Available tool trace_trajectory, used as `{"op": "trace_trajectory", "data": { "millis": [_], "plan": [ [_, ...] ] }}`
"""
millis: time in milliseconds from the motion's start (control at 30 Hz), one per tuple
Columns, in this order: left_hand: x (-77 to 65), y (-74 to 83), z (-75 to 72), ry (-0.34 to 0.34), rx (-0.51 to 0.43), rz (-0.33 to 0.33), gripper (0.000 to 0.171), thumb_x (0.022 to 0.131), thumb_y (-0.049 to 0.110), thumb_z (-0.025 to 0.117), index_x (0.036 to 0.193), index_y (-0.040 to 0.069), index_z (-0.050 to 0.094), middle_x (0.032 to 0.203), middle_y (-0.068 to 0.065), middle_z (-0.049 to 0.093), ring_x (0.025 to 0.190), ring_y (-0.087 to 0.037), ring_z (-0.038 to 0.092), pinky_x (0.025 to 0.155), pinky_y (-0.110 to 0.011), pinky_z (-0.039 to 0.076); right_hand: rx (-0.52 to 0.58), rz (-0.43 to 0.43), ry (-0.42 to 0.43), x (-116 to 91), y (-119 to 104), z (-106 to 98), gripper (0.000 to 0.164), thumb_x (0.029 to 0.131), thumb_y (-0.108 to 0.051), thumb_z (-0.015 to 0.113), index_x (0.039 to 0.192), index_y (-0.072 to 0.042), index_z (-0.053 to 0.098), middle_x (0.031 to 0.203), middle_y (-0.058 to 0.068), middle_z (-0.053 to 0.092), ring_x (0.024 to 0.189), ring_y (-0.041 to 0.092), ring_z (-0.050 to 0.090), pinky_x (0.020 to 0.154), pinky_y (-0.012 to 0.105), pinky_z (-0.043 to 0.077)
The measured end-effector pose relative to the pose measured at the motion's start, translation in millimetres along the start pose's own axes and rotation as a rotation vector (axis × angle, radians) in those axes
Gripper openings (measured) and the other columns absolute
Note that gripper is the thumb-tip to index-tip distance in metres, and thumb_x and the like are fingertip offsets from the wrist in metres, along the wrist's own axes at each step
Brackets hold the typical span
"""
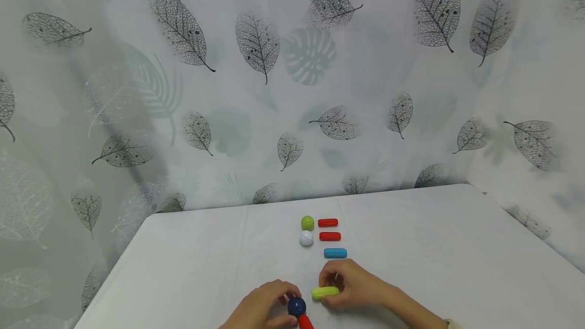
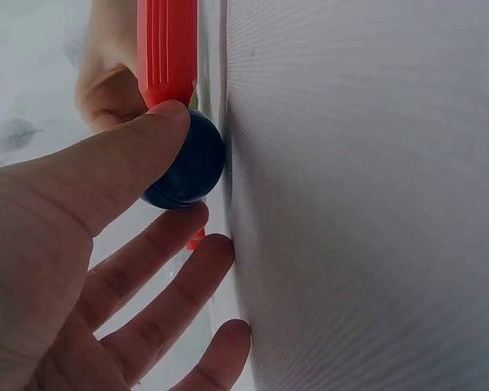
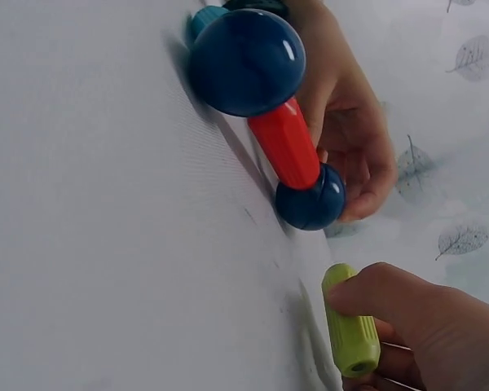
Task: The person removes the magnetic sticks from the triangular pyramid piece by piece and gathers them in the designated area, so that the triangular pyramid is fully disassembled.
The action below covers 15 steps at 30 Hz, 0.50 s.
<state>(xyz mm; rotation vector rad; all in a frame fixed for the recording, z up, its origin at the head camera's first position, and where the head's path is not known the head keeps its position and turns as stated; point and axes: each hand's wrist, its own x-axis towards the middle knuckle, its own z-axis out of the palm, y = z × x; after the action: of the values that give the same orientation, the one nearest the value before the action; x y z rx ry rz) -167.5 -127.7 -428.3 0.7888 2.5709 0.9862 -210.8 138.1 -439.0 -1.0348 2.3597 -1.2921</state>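
Note:
My left hand (image 1: 261, 306) pinches a dark blue ball (image 1: 297, 306) between thumb and forefinger, low in the head view. A red ribbed rod (image 3: 285, 145) is joined to this ball. Its other end meets a second dark blue ball (image 3: 247, 63), seen in the right wrist view, with a light blue piece (image 3: 208, 19) partly hidden behind it. Just to the right, my right hand (image 1: 355, 284) holds a yellow-green rod (image 1: 325, 293) between thumb and fingers. The hole in one rod end shows in the right wrist view. A gap separates this rod from the held ball.
Beyond the hands on the white table (image 1: 205, 258) lie a blue rod (image 1: 335, 253), a red rod (image 1: 330, 236) and another red rod (image 1: 328, 222). Left of them sit a white ball (image 1: 306, 238) and a green ball (image 1: 307, 223). A leaf-patterned curtain (image 1: 256, 116) hangs behind.

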Motion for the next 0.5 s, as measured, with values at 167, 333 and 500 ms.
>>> {"op": "trace_trajectory", "data": {
  "millis": [167, 333, 500],
  "plan": [
    [0.1, 1.1, 0.0, -0.005, 0.023, -0.02, 0.032, 0.087, 0.031, 0.073, 0.115, 0.021, 0.063, 0.096, 0.015, 0.06, 0.088, -0.001, 0.053, 0.082, -0.027, 0.05, -0.085, 0.026, 0.057, 0.5, 3.2, -9.0, 0.016, 0.081, -0.02, 0.078, 0.09, -0.017, 0.065, 0.08, -0.012, 0.058, 0.074, 0.001, 0.051, 0.066, 0.019, 0.047],
    [0.0, 1.9, 0.4, -0.003, 0.031, -0.032, 0.031, 0.087, 0.032, 0.073, 0.114, 0.021, 0.063, 0.095, 0.014, 0.06, 0.087, -0.001, 0.052, 0.081, -0.027, 0.05, -0.126, 0.055, 0.091, 0.1, 9.1, -15.9, 0.016, 0.08, -0.018, 0.078, 0.089, -0.017, 0.065, 0.079, -0.012, 0.058, 0.074, 0.002, 0.051, 0.067, 0.02, 0.048],
    [0.6, 2.6, 1.1, -0.005, 0.024, -0.053, 0.03, 0.087, 0.031, 0.073, 0.114, 0.02, 0.064, 0.094, 0.013, 0.06, 0.086, -0.002, 0.052, 0.082, -0.028, 0.05, -0.141, 0.058, 0.115, 0.0, 13.4, -20.6, 0.017, 0.08, -0.017, 0.079, 0.089, -0.014, 0.065, 0.079, -0.01, 0.057, 0.072, 0.003, 0.051, 0.065, 0.02, 0.047]
  ]
}}
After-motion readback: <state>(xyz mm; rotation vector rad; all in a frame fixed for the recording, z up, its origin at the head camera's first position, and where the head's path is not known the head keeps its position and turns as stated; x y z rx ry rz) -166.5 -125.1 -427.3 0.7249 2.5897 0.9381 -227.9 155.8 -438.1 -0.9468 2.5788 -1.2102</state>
